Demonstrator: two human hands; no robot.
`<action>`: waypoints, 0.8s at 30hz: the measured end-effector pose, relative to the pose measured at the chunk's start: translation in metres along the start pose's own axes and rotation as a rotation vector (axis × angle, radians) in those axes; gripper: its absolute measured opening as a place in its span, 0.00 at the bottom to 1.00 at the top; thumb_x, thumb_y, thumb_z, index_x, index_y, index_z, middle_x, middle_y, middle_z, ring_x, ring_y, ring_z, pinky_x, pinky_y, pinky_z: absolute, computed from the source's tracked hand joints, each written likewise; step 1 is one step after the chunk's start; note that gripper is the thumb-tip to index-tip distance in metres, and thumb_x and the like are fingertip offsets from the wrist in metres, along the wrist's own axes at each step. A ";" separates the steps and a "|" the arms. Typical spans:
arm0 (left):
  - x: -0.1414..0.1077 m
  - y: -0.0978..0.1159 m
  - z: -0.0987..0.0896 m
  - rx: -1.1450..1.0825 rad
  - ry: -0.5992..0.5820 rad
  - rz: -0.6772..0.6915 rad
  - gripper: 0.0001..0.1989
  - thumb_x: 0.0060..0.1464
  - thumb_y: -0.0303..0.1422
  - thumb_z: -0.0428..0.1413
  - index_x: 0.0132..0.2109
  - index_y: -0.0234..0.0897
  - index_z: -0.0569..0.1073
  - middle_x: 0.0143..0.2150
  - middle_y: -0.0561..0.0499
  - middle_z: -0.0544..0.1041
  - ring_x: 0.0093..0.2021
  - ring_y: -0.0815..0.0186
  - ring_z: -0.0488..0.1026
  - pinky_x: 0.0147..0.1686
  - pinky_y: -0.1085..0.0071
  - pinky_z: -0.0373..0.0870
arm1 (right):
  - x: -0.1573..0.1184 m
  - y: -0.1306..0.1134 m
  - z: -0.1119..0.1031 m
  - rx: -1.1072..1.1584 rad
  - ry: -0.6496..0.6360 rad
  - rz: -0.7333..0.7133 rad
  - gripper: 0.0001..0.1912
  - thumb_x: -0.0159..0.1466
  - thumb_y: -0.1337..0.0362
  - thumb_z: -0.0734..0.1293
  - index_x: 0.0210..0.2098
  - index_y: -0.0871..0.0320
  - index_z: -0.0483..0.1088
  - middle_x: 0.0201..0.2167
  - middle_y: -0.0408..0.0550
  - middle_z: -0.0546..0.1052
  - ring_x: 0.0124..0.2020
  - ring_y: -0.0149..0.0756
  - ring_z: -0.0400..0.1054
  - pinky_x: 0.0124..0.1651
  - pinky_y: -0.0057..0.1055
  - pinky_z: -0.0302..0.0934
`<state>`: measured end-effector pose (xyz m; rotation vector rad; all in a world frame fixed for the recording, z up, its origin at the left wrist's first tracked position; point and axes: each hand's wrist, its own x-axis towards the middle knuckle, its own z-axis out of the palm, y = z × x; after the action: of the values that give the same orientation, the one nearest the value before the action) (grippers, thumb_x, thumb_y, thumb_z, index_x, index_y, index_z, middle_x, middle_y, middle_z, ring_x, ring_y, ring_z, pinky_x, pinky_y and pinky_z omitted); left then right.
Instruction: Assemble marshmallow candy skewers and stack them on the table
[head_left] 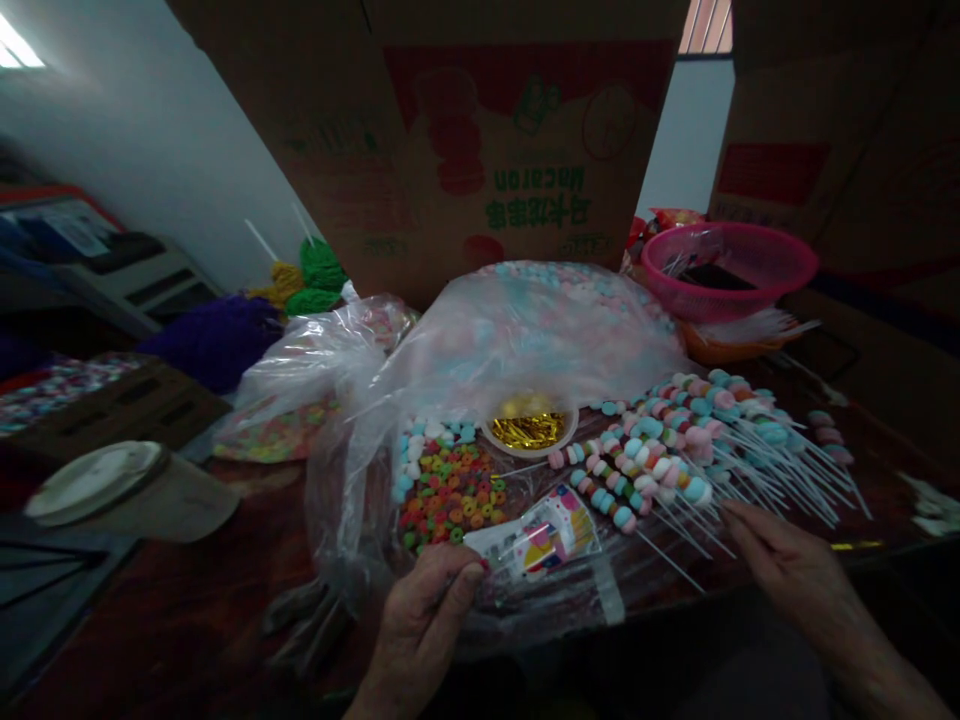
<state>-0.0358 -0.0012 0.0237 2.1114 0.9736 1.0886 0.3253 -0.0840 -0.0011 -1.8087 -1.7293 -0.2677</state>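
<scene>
My left hand [431, 625] is at the table's front edge, thumb and forefinger pinched together. A small reddish bit shows at its fingertips, too small to name. Just beyond it lie loose coloured candy rings [450, 490] and a printed clear packet [551, 535]. My right hand [787, 575] is beside the white sticks of a pile of marshmallow skewers [660, 465]. Its fingertips are close together at the stick ends; what they hold, if anything, is hidden. Behind the packet sits a round tub [495, 440] of gold twist ties [532, 430].
A large clear bag of pastel marshmallows [540, 330] bulges behind the tub, before a tall cardboard box [480, 150]. A pink basket [731, 265] stands back right. At left are a tied bag of candy rings [274, 430] and a tipped pale cup [142, 490].
</scene>
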 end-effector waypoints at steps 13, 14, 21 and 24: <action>0.003 0.006 -0.017 0.056 -0.085 0.025 0.13 0.60 0.35 0.47 0.30 0.35 0.70 0.26 0.51 0.71 0.30 0.67 0.66 0.36 0.70 0.62 | 0.030 -0.059 -0.053 0.354 -0.135 -0.443 0.14 0.64 0.66 0.60 0.49 0.50 0.67 0.30 0.42 0.76 0.30 0.36 0.70 0.33 0.30 0.63; 0.003 0.007 -0.018 0.047 -0.087 0.032 0.13 0.60 0.35 0.47 0.30 0.35 0.70 0.26 0.51 0.71 0.30 0.67 0.66 0.36 0.70 0.61 | 0.030 -0.058 -0.051 0.342 -0.138 -0.459 0.14 0.64 0.66 0.60 0.49 0.49 0.67 0.30 0.42 0.76 0.29 0.35 0.70 0.33 0.30 0.62; 0.004 0.010 -0.019 0.070 -0.081 0.031 0.12 0.60 0.34 0.47 0.31 0.35 0.69 0.26 0.52 0.71 0.30 0.68 0.67 0.37 0.69 0.60 | 0.026 -0.044 -0.046 0.303 -0.163 -0.438 0.15 0.64 0.67 0.59 0.49 0.49 0.65 0.30 0.42 0.74 0.30 0.37 0.68 0.34 0.33 0.59; 0.007 0.010 -0.018 0.074 -0.093 0.042 0.13 0.61 0.35 0.46 0.31 0.35 0.70 0.26 0.51 0.72 0.29 0.67 0.67 0.37 0.69 0.61 | 0.025 -0.050 -0.046 0.288 -0.158 -0.454 0.16 0.64 0.68 0.59 0.50 0.49 0.64 0.29 0.42 0.74 0.29 0.37 0.68 0.33 0.33 0.58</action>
<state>-0.0446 0.0012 0.0430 2.2304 0.9426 0.9784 0.2925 -0.0904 0.0633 -1.2495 -2.1566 -0.0523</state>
